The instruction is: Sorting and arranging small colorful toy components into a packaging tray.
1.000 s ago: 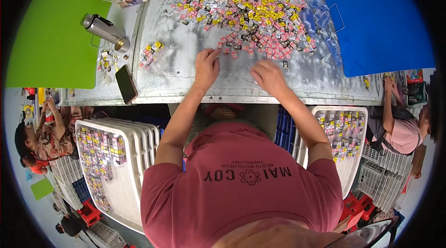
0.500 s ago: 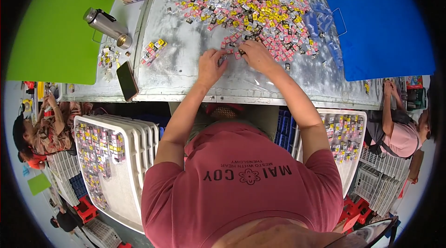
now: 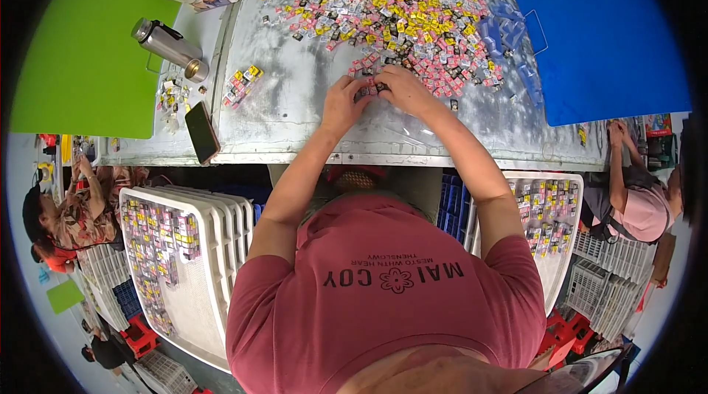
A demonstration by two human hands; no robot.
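Observation:
My left hand [image 3: 344, 104] and my right hand [image 3: 403, 89] meet over the metal-topped table [image 3: 295, 117], near the close edge of a heap of small pieces. Between my fingertips is a short cluster of small pink and black square pieces [image 3: 372, 88], gripped from both sides. The fingers of both hands are curled in and partly hide it. Just beyond, loose pink pieces [image 3: 363, 64] lie against the big heap of pink, yellow, black and white pieces [image 3: 413, 18]. Left of my hands sits a separate block of pink and yellow pieces [image 3: 243, 85].
A phone [image 3: 200, 132] and a steel flask [image 3: 166, 40] lie at the left. Clear plastic cases [image 3: 501, 32] rest right of the heap, before a blue board [image 3: 601, 40]. White trays [image 3: 188, 206] with filled packs flank me. Co-workers [image 3: 81, 209] sit on both sides.
My left hand has moved right and slightly up, closing the gap to my right hand. Both hands now grip the small cluster together.

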